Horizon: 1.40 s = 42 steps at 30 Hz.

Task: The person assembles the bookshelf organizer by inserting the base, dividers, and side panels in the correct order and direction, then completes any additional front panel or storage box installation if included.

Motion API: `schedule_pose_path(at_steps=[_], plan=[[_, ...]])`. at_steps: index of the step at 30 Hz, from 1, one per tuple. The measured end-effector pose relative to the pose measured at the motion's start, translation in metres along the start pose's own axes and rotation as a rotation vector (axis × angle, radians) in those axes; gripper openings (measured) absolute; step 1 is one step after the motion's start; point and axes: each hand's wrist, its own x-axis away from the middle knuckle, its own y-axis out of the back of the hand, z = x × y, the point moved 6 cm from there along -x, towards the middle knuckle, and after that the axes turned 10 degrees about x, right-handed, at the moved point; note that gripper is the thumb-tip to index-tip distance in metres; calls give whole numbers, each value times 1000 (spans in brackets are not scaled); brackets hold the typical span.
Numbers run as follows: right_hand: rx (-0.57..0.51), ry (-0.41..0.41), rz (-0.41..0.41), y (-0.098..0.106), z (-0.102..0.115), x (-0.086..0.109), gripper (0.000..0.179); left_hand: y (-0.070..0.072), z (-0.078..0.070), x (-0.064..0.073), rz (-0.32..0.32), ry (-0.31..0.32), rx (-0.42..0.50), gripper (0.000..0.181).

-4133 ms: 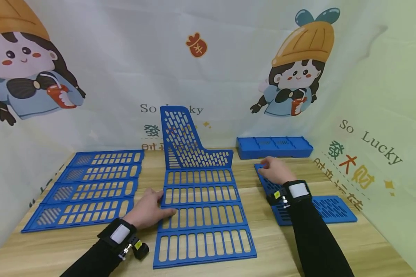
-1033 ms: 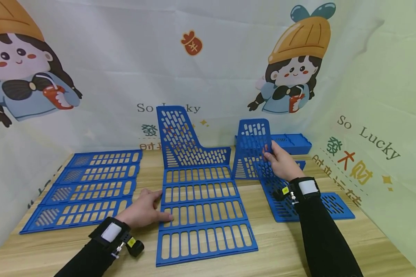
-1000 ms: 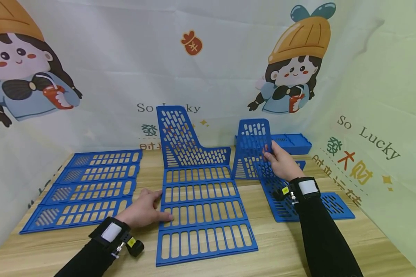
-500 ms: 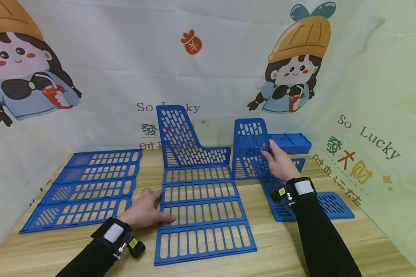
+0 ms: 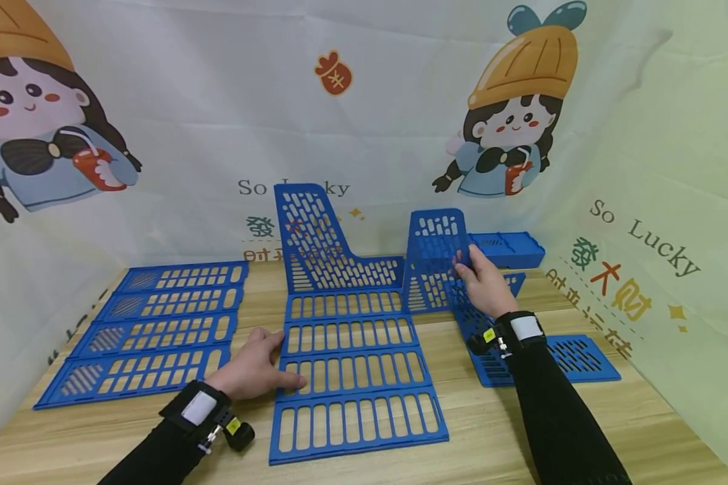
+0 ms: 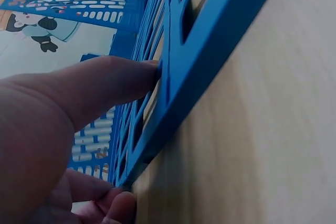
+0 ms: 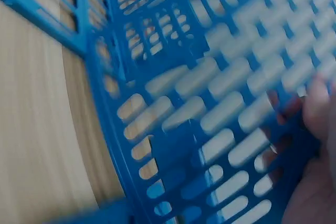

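Observation:
A blue slatted base panel (image 5: 352,354) lies flat in the middle of the table, with one perforated L-shaped side panel (image 5: 315,269) upright at its far end. My left hand (image 5: 257,367) grips the base's left edge; in the left wrist view the thumb (image 6: 115,77) is over the slats and the fingertips (image 6: 123,205) are at the rim. Beside the base's far right corner, my right hand (image 5: 488,283) holds a second L-shaped side panel (image 5: 431,259) upright, pinching its edge. The right wrist view shows this perforated panel (image 7: 178,150) close up, with the hand at right.
A slatted blue panel (image 5: 170,291) in several sections lies on the left. Another perforated panel (image 5: 609,372) lies flat under the right forearm, partly hidden. A long blue part (image 5: 516,260) with dividers stands behind, against the printed cloth (image 5: 394,135).
The right hand has lifted an L-shaped panel from the right of the table and stood it beside the base; lately it shifted slightly left. The left hand has stayed at the base's edge.

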Motion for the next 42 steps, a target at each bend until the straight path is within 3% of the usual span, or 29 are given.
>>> schedule_pose_path(at_steps=[8, 12, 14, 17, 21, 27, 29, 35, 42], plan=[[-39, 36, -4, -18, 22, -1, 17, 1, 3, -1, 6, -1, 33, 120], [-16, 13, 54, -19, 25, 1, 23, 1, 6, -2, 9, 1, 18, 118], [84, 1, 120, -15, 22, 2, 28, -1, 5, -2, 19, 3, 12, 117], [330, -10, 188, -4, 11, 6, 39, -4, 3, -3, 28, 10, 18, 118], [523, -33, 206, 5, -4, 12, 44, -4, -1, -3, 30, 2, 46, 117], [501, 65, 200, -14, 13, 13, 44, -4, -4, -4, 21, -4, 42, 117], [514, 121, 202, -25, 26, 11, 34, -5, -3, -6, 17, -4, 30, 118], [519, 125, 152, -44, 49, 8, 38, -4, 0, -5, 14, -1, 30, 118], [487, 212, 76, -62, 65, 8, 41, -2, 1, -4, 18, 9, 49, 119]])
